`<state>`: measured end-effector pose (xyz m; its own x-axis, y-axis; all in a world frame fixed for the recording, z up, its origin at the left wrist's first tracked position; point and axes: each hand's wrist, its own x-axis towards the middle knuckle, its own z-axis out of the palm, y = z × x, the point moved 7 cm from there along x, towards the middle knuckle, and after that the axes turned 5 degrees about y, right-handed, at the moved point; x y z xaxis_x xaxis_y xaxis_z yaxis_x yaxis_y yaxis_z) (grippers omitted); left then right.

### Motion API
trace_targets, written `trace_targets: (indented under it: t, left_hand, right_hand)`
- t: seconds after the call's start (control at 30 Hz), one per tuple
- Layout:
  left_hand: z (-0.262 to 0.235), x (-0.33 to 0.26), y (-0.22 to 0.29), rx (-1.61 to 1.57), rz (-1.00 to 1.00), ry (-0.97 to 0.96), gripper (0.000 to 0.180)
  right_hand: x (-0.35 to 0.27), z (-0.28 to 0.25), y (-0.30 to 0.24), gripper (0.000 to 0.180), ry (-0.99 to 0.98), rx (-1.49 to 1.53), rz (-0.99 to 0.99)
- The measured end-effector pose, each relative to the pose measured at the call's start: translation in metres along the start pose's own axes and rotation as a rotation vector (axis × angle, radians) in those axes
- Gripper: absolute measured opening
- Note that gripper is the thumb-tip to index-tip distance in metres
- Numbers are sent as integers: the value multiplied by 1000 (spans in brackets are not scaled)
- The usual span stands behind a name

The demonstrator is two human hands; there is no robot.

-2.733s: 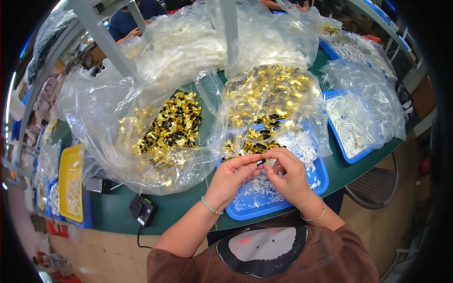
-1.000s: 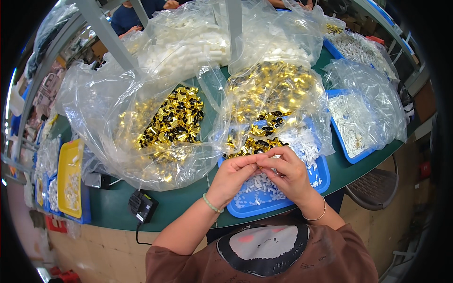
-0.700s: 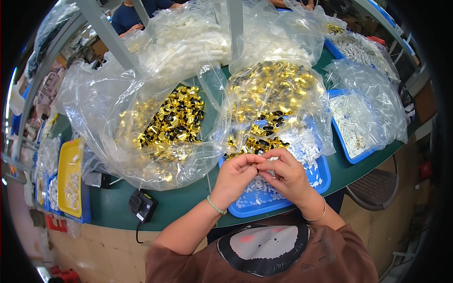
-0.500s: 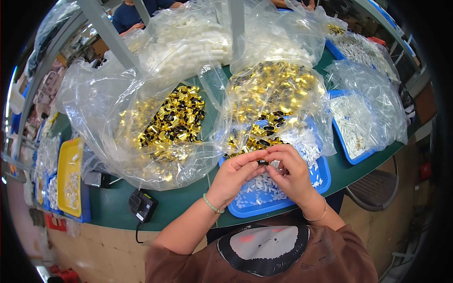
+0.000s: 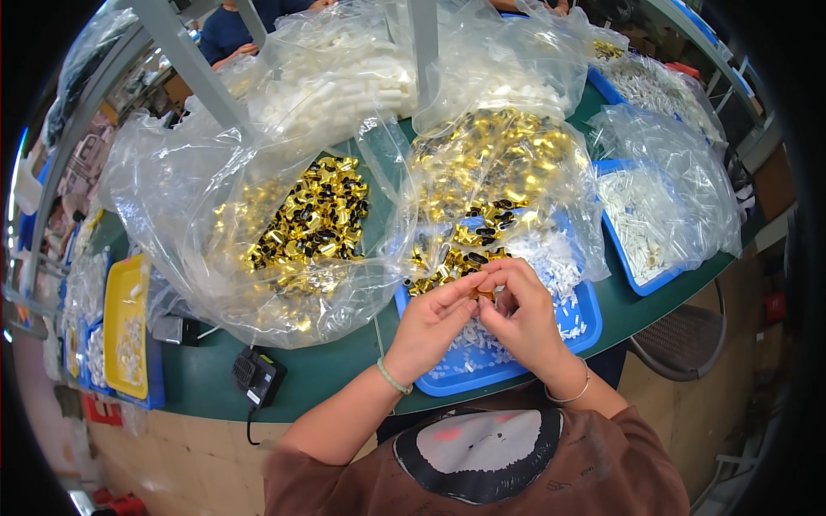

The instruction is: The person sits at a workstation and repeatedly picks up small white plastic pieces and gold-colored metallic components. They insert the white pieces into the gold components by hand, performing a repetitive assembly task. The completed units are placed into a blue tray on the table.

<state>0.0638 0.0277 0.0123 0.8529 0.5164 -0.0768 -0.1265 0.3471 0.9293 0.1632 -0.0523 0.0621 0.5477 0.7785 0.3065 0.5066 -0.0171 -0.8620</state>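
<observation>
Both hands meet over the front of a blue tray point(image 5: 482, 378). A small glossy cap-like part point(image 5: 484, 295), showing gold-brown, is pinched between the fingertips. My left hand point(image 5: 433, 325) grips it from the left, with thumb and forefinger pressed together. From the other side my right hand point(image 5: 522, 311) closes on it with thumb and curled fingers. Small white plastic pieces point(image 5: 559, 271) lie in the tray, partly under my hands. Just behind, loose gold-and-black parts point(image 5: 447, 267) spill from a clear bag point(image 5: 490, 159). The fingers partly cover the held part.
At the left a large open bag point(image 5: 172, 206) holds a pile of gold-and-black parts point(image 5: 318, 215). Bags of white tubes point(image 5: 344, 95) stand behind grey posts point(image 5: 423, 60). A yellow tray point(image 5: 116, 301), a small black device point(image 5: 258, 376) and another blue tray point(image 5: 641, 284) rest on the green table point(image 5: 198, 378).
The held part has turned in my fingers: its dark face showed before, its gold-brown side shows now. My hands have shifted only slightly.
</observation>
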Motion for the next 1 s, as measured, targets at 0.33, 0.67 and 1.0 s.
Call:
trace_targets:
  t: [0.33, 0.67, 1.0]
  left_hand:
    - [5, -2, 3, 46, 12, -8, 43]
    - [-7, 4, -3, -134, -158, 71, 35]
    - [-15, 7, -5, -90, -110, 134, 30]
  right_hand:
    - [2, 0, -2, 19, -25, -15, -75]
    - [11, -32, -2, 17, 106, 163, -69]
    - [4, -52, 26, 49, 167, 358, 124]
